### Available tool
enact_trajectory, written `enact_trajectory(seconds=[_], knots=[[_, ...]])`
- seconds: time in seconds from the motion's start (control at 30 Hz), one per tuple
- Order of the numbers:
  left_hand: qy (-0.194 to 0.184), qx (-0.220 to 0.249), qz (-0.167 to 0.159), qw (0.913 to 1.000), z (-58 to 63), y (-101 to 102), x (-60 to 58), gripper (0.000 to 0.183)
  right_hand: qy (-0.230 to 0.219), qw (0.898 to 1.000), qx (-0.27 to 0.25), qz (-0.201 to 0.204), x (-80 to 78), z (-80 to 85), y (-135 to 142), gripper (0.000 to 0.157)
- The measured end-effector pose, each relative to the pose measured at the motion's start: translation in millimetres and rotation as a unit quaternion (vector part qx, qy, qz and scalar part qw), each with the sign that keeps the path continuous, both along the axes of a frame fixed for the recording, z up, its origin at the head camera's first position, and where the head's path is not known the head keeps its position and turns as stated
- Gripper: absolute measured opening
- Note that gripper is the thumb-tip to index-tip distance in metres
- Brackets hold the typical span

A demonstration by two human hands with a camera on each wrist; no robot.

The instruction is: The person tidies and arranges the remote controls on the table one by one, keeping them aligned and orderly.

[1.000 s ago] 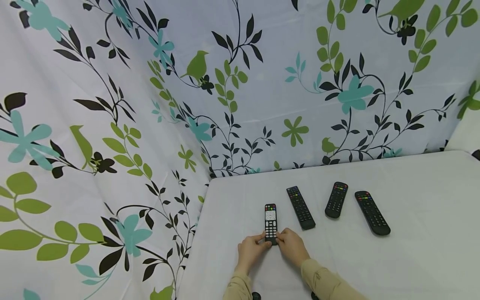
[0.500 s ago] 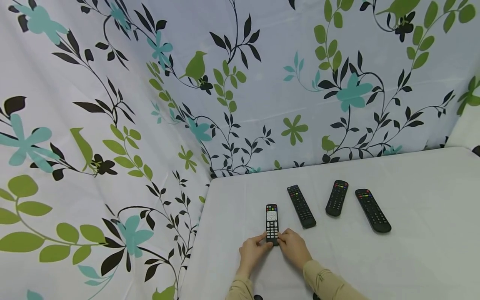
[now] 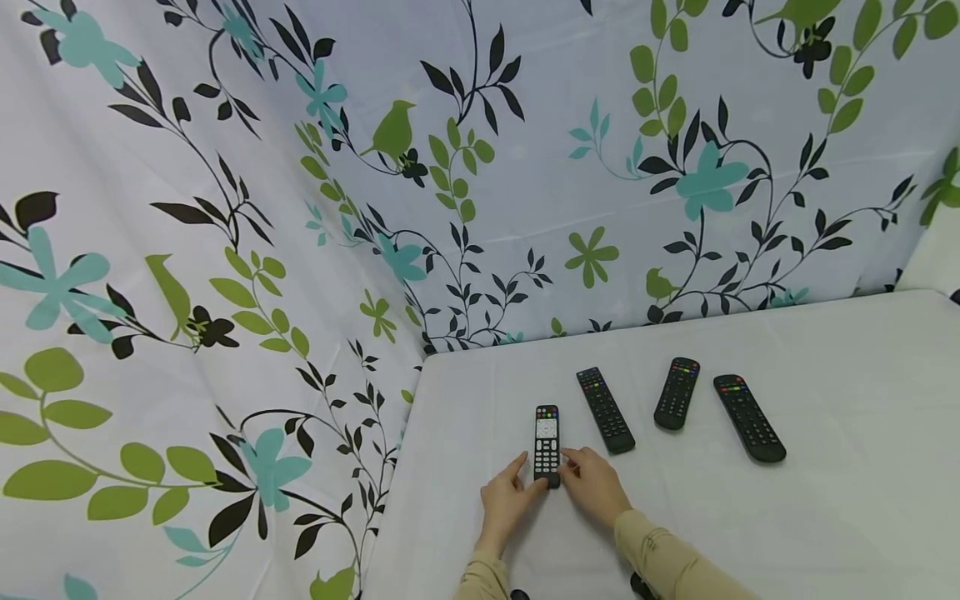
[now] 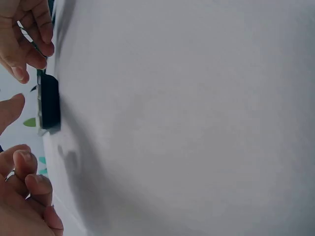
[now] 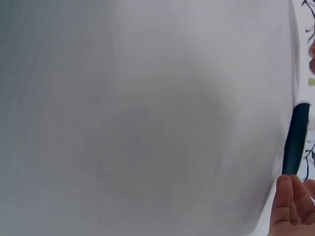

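A slim black remote control [image 3: 547,446] with white buttons lies lengthwise on the white table, between both hands. My left hand [image 3: 506,508] is at its lower left, with forefinger and thumb spread apart. In the left wrist view, a gap shows between the left hand [image 4: 24,191] and the dark end of the remote [image 4: 50,102]. At the lower right edge is my right hand [image 3: 595,486], fingers loosely bent and not gripping. In the right wrist view, the right hand's fingertips [image 5: 284,184] lie close against the remote [image 5: 296,140]; whether they touch cannot be told.
Farther right lie three more black remotes: one tilted [image 3: 606,410], a shorter one [image 3: 677,393] and a wider one [image 3: 750,418]. Dark objects [image 3: 642,586] peek out by the sleeves at the bottom edge. A patterned curtain [image 3: 480,208] borders the table's back and left.
Both hands held the remote's lower sides before. Now the left forefinger has lifted away from it and the right hand's fingers have loosened. The remote stays in place on the table.
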State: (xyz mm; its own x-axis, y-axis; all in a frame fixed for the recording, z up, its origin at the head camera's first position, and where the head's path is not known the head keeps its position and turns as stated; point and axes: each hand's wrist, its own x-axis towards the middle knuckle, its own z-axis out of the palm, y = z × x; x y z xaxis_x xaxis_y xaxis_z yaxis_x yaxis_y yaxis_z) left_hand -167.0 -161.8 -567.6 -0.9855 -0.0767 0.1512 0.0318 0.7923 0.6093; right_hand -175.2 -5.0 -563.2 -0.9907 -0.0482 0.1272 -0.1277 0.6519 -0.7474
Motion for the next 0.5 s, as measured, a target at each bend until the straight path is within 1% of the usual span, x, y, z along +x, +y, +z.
enact_trajectory(seconds=[0.1,0.2,0.23,0.3,0.4,0.5], knots=[[0.023,0.017,0.002,0.9996,7.0,7.2,-3.1,0.052,0.005,1.000,-0.003,-0.007,-4.3,3.8,7.8,0.033],[0.038,0.034,-0.008,0.9987,16.3,19.6,-8.6,0.051,0.010,1.000,0.002,-0.008,-10.7,4.9,16.4,0.033],[0.046,0.039,-0.014,0.9981,18.7,24.8,-11.0,0.050,0.013,1.000,0.009,-0.007,-13.2,4.7,19.6,0.032],[0.051,0.050,-0.022,0.9972,22.5,36.1,-16.1,0.049,0.019,0.999,0.028,-0.006,-18.3,4.7,27.0,0.032],[0.049,0.080,-0.032,0.9951,27.3,52.6,-22.5,0.045,0.028,0.999,0.046,-0.003,-25.1,8.4,40.0,0.031],[0.033,0.100,-0.037,0.9937,31.1,67.3,-30.0,0.044,0.038,0.998,0.049,-0.007,-34.1,12.0,54.0,0.031]])
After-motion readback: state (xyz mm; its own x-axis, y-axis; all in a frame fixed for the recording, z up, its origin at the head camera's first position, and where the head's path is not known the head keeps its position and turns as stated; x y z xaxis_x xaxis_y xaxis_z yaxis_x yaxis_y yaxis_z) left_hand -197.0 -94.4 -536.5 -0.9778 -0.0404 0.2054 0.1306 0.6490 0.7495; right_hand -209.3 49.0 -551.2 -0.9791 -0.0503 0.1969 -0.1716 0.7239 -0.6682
